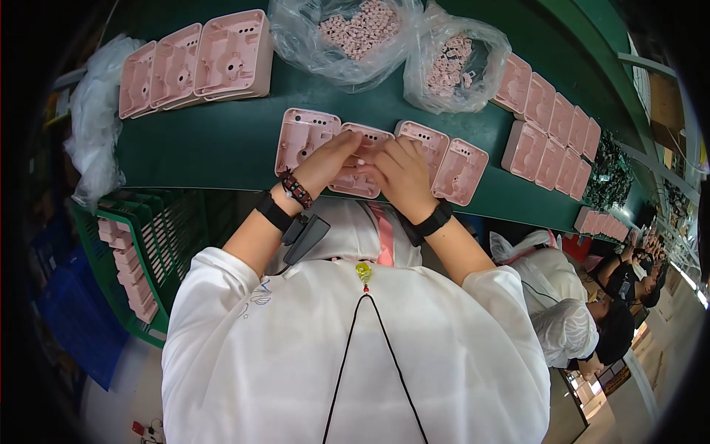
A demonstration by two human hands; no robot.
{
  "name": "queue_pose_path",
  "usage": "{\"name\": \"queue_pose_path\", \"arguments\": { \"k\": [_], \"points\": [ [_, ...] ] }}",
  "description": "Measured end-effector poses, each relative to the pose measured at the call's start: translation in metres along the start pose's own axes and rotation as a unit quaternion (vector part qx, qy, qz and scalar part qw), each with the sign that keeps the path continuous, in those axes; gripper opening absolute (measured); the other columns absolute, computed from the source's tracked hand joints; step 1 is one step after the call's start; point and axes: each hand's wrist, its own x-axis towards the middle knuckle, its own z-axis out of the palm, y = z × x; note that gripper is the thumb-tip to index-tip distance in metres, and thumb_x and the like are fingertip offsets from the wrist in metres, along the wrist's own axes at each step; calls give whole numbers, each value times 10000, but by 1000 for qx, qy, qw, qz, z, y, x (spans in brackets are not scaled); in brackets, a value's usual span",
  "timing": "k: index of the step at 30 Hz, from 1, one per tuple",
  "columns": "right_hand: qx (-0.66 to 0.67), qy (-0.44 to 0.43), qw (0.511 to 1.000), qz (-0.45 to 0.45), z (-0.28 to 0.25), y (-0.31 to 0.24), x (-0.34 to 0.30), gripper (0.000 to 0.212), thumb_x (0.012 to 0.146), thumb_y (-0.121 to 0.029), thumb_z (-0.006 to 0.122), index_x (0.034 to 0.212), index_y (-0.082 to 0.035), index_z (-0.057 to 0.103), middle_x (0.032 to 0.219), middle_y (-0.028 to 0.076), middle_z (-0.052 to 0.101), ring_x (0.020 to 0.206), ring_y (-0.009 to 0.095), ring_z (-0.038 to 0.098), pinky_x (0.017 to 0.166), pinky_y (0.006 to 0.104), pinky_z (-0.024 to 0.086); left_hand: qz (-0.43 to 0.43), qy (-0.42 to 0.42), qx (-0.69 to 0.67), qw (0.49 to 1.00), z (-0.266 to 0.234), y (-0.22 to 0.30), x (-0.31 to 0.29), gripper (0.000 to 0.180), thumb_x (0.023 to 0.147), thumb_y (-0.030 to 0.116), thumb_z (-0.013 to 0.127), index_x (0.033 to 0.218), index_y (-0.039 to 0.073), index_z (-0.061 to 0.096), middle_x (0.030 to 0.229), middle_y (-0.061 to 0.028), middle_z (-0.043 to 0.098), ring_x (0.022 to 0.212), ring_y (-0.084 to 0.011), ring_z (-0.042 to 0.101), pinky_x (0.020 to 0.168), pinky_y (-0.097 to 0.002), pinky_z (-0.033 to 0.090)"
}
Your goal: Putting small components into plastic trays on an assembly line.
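Four pink plastic housings lie side by side along the near edge of the green table. Both my hands are over the second from the left, an open-topped housing [356, 185]. My left hand [330, 160] has its fingers bent together over the left half, at a tiny pale piece too small to name. Close beside it, my right hand [401, 169] has its thumb and fingers drawn together over the same housing; what they hold is hidden. The leftmost housing [296, 138] is next to my left hand. A third housing [436, 142] is partly behind my right hand, and a fourth housing [460, 172] lies right of it.
Two clear bags, a left bag [296, 52] and a right bag [484, 74], contain small pink parts. Stacked housings [233, 55] stand far left, more housings [540, 152] at right beside dark small parts [610, 170]. A green crate [174, 244] is lower left; other people sit at right.
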Motion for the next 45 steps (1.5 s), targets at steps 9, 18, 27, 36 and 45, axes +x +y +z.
{"name": "queue_pose_path", "arguments": {
  "k": [9,18,27,36,45],
  "points": [
    [120,-25,990,72,13,5,-1,124,677,-82,631,790,-83,579,768,56,558,721,239,539,643,332,396,24,-32,144,989,-23,-19,-4,164,900,223,481,960,73,512,841,8,591,746,-65,563,646,-209,455],
    [-114,-109,982,-107,29,53,48,93,653,-128,587,742,-116,613,866,9,524,815,180,494,694,300,389,247,219,618,714,-29,-25,-12,277,747,176,625,943,55,472,802,-113,581,684,-267,593,557,-348,473],
    [-142,-178,949,-217,47,56,62,152,663,-167,564,772,-137,666,1012,7,511,946,178,454,773,289,378,194,231,655,693,-34,-34,-18,328,724,200,638,979,71,477,765,-101,596,649,-300,590,541,-393,467],
    [-62,-151,979,-119,27,54,41,187,648,-25,562,784,-109,659,1042,47,517,980,236,465,814,323,395,214,224,642,702,-33,-36,-5,287,737,179,596,966,57,474,736,-130,596,641,-321,585,544,-412,467],
    [-71,196,971,116,-37,121,59,176,686,57,492,769,-50,604,900,122,537,813,295,527,707,342,441,200,199,681,675,-35,-35,5,271,748,171,576,941,20,459,749,-158,591,666,-317,591,553,-405,482]
  ]
}}
